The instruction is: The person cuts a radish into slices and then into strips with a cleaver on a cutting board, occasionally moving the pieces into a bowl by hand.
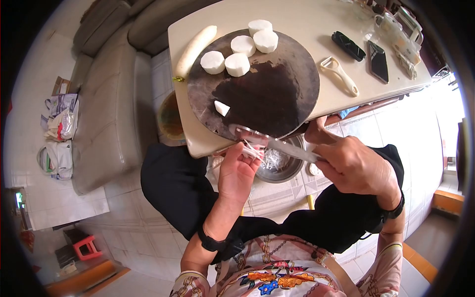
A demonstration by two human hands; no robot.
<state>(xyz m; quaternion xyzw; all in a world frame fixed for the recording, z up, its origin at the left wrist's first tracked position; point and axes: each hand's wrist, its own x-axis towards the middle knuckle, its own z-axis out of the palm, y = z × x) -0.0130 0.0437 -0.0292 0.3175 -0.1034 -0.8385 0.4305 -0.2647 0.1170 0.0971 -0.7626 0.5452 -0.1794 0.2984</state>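
My right hand (349, 166) is closed round the handle of a knife (287, 148), whose blade reaches left to the near edge of the round dark cutting board (302, 99). Cupped just below that edge, my left hand (236, 175) holds thin white radish strips (252, 151). Under both hands, a metal bowl (297, 171) on the floor contains more white strips. One small white radish piece (222, 108) lies on the board. Several thick peeled radish chunks (237, 65) stand toward its far side. At the board's upper left rests a whole white radish (197, 52).
Right of the board, the table (326, 29) bears a peeler (339, 75), a black case (349, 46), a phone (378, 61) and a clear pitcher (403, 32). A brownish basin (170, 119) is on the floor at the table's left, near a grey sofa (111, 109).
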